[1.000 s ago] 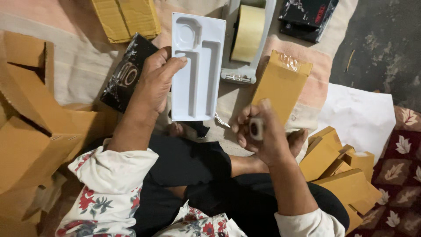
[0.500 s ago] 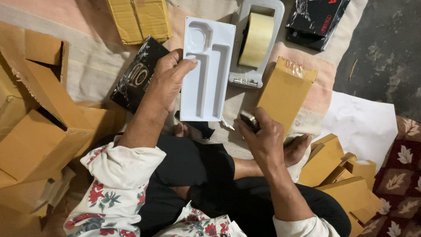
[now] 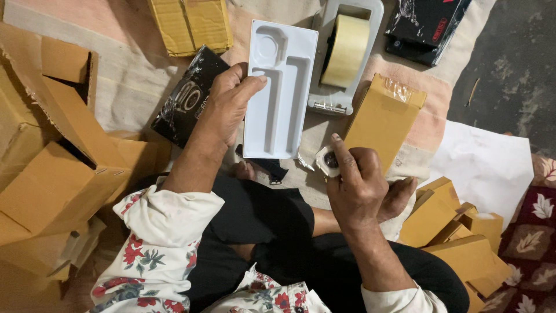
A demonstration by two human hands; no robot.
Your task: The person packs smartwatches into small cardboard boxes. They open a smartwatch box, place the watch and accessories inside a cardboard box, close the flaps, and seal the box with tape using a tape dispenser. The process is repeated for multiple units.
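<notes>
Left hand [image 3: 229, 107] clamped on white tray [image 3: 280, 93], long axis running away from body. Right hand [image 3: 356, 182] pinches small round watch face [image 3: 329, 161], just right of tray's near end, not touching.

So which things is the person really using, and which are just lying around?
In use:
white plastic tray, in left hand
small round piece, in right hand

Lying about:
tape dispenser
yellow box
black packets
cardboard boxes
</notes>
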